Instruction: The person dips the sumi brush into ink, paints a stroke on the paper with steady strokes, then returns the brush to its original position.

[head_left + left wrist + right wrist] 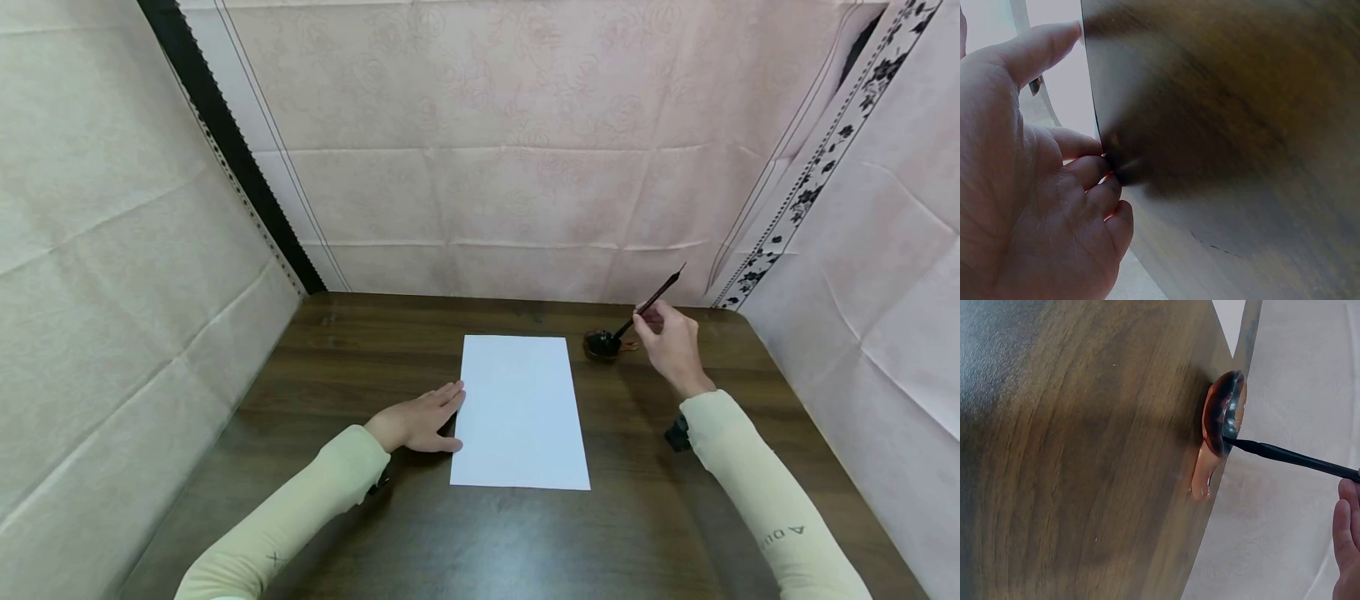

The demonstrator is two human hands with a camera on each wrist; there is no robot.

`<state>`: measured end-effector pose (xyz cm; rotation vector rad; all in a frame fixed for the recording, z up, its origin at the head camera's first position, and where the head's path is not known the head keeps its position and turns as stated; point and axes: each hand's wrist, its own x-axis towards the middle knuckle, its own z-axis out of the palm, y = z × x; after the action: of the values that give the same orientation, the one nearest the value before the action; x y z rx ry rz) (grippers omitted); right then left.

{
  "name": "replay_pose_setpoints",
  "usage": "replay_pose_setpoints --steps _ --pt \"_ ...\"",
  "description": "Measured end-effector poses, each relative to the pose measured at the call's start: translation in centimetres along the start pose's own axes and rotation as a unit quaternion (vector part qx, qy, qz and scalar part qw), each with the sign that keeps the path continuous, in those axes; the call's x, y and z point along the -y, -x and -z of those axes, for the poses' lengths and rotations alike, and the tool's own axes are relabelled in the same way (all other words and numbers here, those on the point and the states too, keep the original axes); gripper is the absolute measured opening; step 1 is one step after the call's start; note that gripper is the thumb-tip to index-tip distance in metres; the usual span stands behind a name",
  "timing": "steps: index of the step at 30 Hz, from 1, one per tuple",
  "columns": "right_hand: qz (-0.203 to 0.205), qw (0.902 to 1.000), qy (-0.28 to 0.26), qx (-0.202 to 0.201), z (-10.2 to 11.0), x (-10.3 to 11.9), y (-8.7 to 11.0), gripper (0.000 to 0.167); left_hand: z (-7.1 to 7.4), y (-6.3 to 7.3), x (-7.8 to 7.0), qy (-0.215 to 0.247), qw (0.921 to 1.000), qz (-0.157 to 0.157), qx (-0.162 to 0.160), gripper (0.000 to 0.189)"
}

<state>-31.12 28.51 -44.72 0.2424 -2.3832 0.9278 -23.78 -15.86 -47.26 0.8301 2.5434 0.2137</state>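
Note:
A sheet of white paper [520,412] lies upright before me in the head view. My left hand [422,418] rests at its left edge, fingers extended and thumb spread below them. The left wrist view shows the thumb and fingertips along that edge. Farther back on the right, my right hand [671,343] pinches a dark calligraphy brush [651,301] by its handle. The brush slants, its bristle end [1241,444] down at a small amber dish [1201,481] with a short handle. Black ink [602,343] fills the dish. Only a few right fingers [1345,531] show in the right wrist view.
All this is on a dark wood-grain table [517,542]. Pale cloth stands behind it [480,200] and along both sides, with a black flowered border [813,179] at the right corner. Each wrist wears a pale sleeve and a dark strap-on device.

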Motion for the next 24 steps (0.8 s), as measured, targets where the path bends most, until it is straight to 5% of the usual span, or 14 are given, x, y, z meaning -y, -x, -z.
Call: replay_pose_setpoints --steps 24 --pt "0.011 0.9999 0.003 -0.005 -0.14 -0.51 0.11 0.014 -0.01 0.05 -0.04 0.000 1.0000 0.000 -0.001 0.093"
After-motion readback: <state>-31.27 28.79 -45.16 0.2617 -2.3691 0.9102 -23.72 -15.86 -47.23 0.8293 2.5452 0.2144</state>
